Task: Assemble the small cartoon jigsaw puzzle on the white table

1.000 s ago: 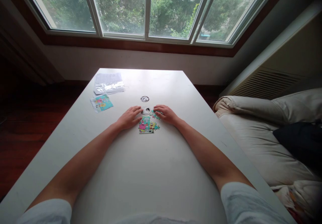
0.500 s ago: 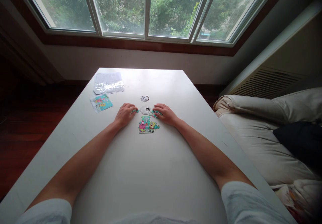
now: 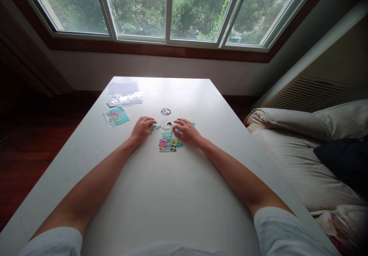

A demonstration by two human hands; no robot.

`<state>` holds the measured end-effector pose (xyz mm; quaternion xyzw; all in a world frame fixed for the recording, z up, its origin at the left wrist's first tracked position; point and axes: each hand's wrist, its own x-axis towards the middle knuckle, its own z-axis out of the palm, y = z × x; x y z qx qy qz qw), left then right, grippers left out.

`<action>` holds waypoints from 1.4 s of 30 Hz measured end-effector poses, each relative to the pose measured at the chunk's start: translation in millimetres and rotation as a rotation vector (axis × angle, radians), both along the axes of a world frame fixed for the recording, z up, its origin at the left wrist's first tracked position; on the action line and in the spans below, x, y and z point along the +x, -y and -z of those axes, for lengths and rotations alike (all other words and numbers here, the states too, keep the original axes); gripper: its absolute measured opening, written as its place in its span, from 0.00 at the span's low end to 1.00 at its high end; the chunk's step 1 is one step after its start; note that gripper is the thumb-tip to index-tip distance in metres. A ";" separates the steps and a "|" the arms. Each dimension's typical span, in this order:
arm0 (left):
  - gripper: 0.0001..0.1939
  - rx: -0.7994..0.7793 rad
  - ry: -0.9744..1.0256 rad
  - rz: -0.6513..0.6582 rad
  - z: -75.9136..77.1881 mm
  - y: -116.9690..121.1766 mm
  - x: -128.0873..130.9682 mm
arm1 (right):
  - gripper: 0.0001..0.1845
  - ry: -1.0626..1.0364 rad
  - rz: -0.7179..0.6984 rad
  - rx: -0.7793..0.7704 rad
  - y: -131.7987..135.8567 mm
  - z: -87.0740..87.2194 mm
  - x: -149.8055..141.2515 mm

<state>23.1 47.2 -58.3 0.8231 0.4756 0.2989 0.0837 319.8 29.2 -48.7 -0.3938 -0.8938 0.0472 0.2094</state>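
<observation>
A partly assembled jigsaw puzzle [image 3: 167, 144] with bright cartoon figures lies flat on the white table in front of me. To its upper left is my left hand [image 3: 143, 128], fingers stretched over loose teal puzzle pieces [image 3: 153, 128] and partly covering them. One small piece [image 3: 158, 127] rests just apart from those fingertips. My right hand [image 3: 187, 131] is on the other side, its fingers spread over more loose pieces, most of which it hides. Beyond that hand a single piece [image 3: 193, 123] shows. Between both hands sits a pale round disc [image 3: 166, 125] with a dark spot.
A second round disc [image 3: 165, 112] lies farther back. On the left are a picture card in clear wrap [image 3: 117, 116] and a clear plastic bag with paper [image 3: 124, 93]. Right of the white table [image 3: 161, 202] stands a cream sofa [image 3: 284, 152]; a window is ahead.
A small piece at my left fingertips now lies apart from them, and that hand has drawn slightly left. My right fingers have shifted a little, and a piece beyond them has come into view.
</observation>
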 end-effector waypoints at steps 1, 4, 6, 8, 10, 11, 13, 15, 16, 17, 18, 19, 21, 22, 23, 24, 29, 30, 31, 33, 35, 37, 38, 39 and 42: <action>0.16 0.001 0.004 0.005 -0.6 0.5 0.2 | 0.10 0.000 0.007 0.004 0.4 0.0 -0.5; 0.14 0.007 0.017 0.022 -3.3 2.7 1.9 | 0.10 -0.003 0.031 0.009 1.6 0.1 -2.0; 0.14 0.005 0.024 0.029 -5.3 4.3 3.5 | 0.09 -0.008 0.044 0.006 2.2 0.1 -2.8; 0.14 0.000 0.029 0.037 -7.0 5.7 5.2 | 0.09 -0.017 0.061 0.003 2.2 -0.2 -3.1; 0.13 -0.002 0.031 0.047 -8.4 7.0 6.8 | 0.08 -0.027 0.080 -0.002 1.8 -0.7 -2.7; 0.13 0.000 0.031 0.054 -9.1 7.7 7.7 | 0.07 -0.030 0.087 -0.003 1.5 -0.9 -2.3; 0.13 0.011 0.028 0.078 -10.4 9.2 9.8 | 0.06 -0.031 0.091 -0.007 0.4 -1.0 -1.4; 0.13 0.023 0.022 0.113 -12.1 11.0 12.4 | 0.05 -0.032 0.086 -0.013 -0.9 -0.3 -0.8; 0.13 0.026 0.020 0.132 -13.1 12.1 13.9 | 0.05 -0.036 0.085 -0.017 -1.5 0.4 -0.6; 0.13 0.027 0.018 0.153 -14.1 13.3 15.6 | 0.05 -0.041 0.085 -0.021 -2.1 1.3 -0.5; 0.13 0.025 0.014 0.176 -15.3 14.6 17.4 | 0.05 -0.047 0.084 -0.026 -2.7 2.4 -0.4; 0.13 0.020 0.008 0.199 -16.4 16.1 19.3 | 0.05 -0.053 0.084 -0.030 -3.1 3.4 -0.4; 0.13 0.005 -0.017 0.251 -18.6 19.6 23.4 | 0.05 -0.066 0.085 -0.035 -3.6 5.1 -0.3; 0.13 -0.004 -0.034 0.280 -19.6 21.5 25.4 | 0.05 -0.072 0.084 -0.034 -3.6 5.6 -0.3; 0.14 -0.012 -0.052 0.308 -20.6 23.5 27.5 | 0.05 -0.077 0.081 -0.032 -3.5 5.9 -0.2; 0.14 -0.020 -0.068 0.335 -21.7 25.5 29.6 | 0.05 -0.080 0.075 -0.028 -3.4 5.9 -0.2; 0.13 -0.040 -0.129 0.417 -27.0 34.3 37.7 | 0.04 -0.090 0.052 0.003 -3.8 4.6 0.1; 0.13 -0.047 -0.142 0.431 -27.8 35.4 38.6 | 0.04 -0.092 0.043 0.008 -4.3 4.5 0.5; 0.13 -0.054 -0.154 0.442 -28.5 36.3 39.4 | 0.04 -0.093 0.033 0.013 -4.8 4.5 0.9; 0.12 -0.070 -0.170 0.449 -29.4 37.6 40.2 | 0.04 -0.096 0.008 0.015 -5.7 4.5 2.1; 0.12 -0.082 -0.182 0.444 -29.6 38.2 40.6 | 0.05 -0.102 -0.011 0.014 -6.4 4.7 3.3; 0.13 -0.083 -0.193 0.439 -29.5 38.4 40.7 | 0.07 -0.106 -0.028 0.011 -6.8 5.0 4.3; 0.13 -0.080 -0.197 0.439 -29.3 38.4 40.7 | 0.08 -0.108 -0.032 0.009 -6.9 5.2 4.7; 0.13 -0.074 -0.199 0.439 -29.1 38.3 40.6 | 0.09 -0.112 -0.033 0.006 -7.2 5.4 5.2; 0.12 -0.044 -0.189 0.425 -27.6 36.8 39.7 | 0.11 -0.128 -0.023 -0.004 -8.5 6.5 7.0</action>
